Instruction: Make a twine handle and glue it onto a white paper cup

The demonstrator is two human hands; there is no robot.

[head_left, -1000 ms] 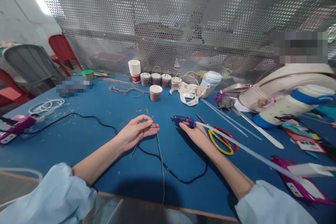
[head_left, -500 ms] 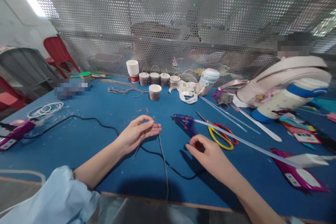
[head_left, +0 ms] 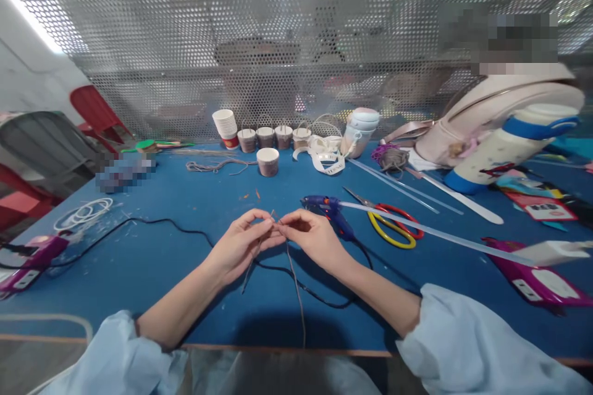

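My left hand pinches a thin grey-brown cord between thumb and fingertips. One end hangs below the palm, and a longer end trails down to the table's front edge. Meeting it from the other side, my right hand has its thumb and forefinger closed on the same cord. The fingertips of both hands almost touch, and the small bit between them is partly hidden. Right of my hands a blue glue gun lies on its side with a long clear glue stick in its back.
Scissors with red and yellow handles lie beside the glue gun. Small cord-wrapped cups and a stack of paper cups stand at the back. A black cable crosses the table. Bottles and a pink bag are at right.
My right hand has moved left and up from beside the glue gun to my left hand and taken hold of the cord. My left hand still holds it. The view has shifted slightly.
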